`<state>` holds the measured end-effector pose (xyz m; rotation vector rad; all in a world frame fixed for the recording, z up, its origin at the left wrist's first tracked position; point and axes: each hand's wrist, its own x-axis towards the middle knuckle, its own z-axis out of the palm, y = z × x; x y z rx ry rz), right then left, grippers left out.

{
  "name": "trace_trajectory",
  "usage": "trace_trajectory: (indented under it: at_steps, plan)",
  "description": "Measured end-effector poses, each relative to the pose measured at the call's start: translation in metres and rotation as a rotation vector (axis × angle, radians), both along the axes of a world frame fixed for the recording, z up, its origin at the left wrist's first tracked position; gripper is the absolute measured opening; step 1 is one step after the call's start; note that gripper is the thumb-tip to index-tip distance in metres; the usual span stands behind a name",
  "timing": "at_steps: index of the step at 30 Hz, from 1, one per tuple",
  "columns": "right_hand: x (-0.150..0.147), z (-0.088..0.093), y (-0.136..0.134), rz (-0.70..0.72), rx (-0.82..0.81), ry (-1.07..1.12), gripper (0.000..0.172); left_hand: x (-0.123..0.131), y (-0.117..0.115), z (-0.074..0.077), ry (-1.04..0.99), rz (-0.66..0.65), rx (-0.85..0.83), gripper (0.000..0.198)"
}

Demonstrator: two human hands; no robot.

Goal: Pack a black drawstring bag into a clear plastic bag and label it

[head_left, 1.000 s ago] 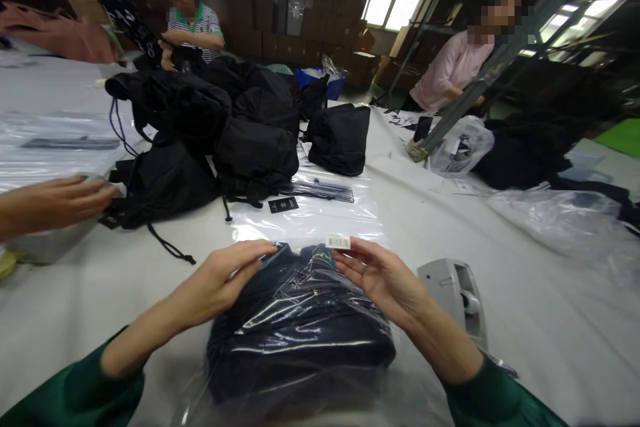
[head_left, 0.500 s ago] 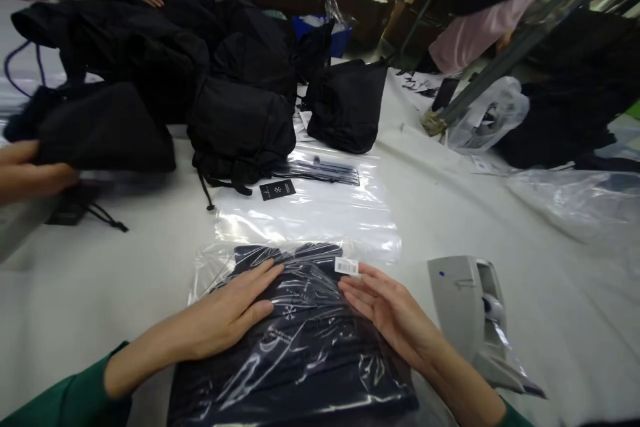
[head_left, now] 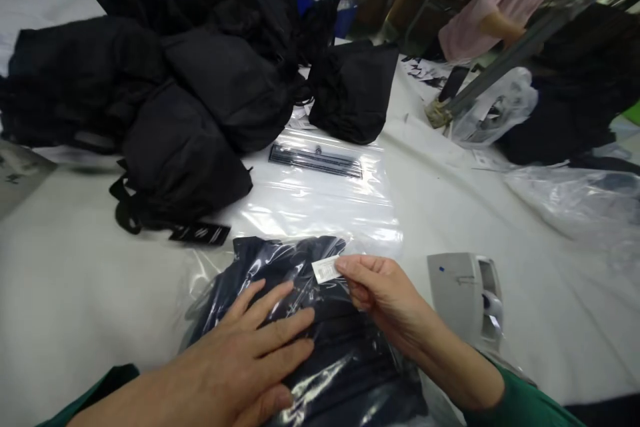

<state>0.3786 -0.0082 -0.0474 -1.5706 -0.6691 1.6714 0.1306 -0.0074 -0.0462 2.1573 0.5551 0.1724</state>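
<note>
A dark folded garment in a clear plastic bag (head_left: 345, 340) lies in front of me on the white table. My left hand (head_left: 260, 347) rests on the bag with its fingers spread. Between thumb and fingertips, my right hand (head_left: 385, 293) pinches a small white barcode label (head_left: 326, 269) just above the bag's upper part. Whether the label touches the plastic I cannot tell. Past the bag's far edge lies a clear zip bag (head_left: 320, 207) with a dark striped strip near its top.
Several black drawstring bags (head_left: 185, 153) are heaped at the back left, one with a black tag (head_left: 203, 233). A grey tape dispenser (head_left: 465, 297) stands to the right. Farther off are a metal post (head_left: 490, 73), a plastic bag (head_left: 500, 110) and a person in pink (head_left: 490, 7).
My right hand has gone from resting beside the label to pinching it, and the label has shifted left. My left hand has spread its fingers. A black bag has moved left; another person's hand has left view.
</note>
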Motion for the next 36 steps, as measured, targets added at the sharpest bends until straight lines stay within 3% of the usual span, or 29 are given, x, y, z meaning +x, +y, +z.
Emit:
trace_trajectory:
  at_steps: [3,9,17,26,36]
  plan:
    - [-0.011,0.002,0.005,-0.011,-0.015,0.02,0.033,-0.008,0.002,-0.003,0.049,-0.013,0.03,0.057]
    - [-0.022,0.003,0.01,-0.086,-0.074,0.124,0.028,-0.023,0.007,-0.027,0.161,0.01,-0.018,0.066]
    - [-0.023,-0.013,0.005,-0.11,-0.194,0.118,0.029,-0.032,0.019,-0.045,0.171,-0.013,-0.073,0.081]
    - [-0.035,-0.005,0.014,-0.08,-0.235,0.042,0.032,-0.026,0.03,-0.034,0.258,-0.057,-0.176,0.094]
    - [-0.046,-0.013,0.016,-0.028,-0.3,-0.097,0.028,-0.024,0.033,-0.031,0.278,-0.06,-0.205,0.091]
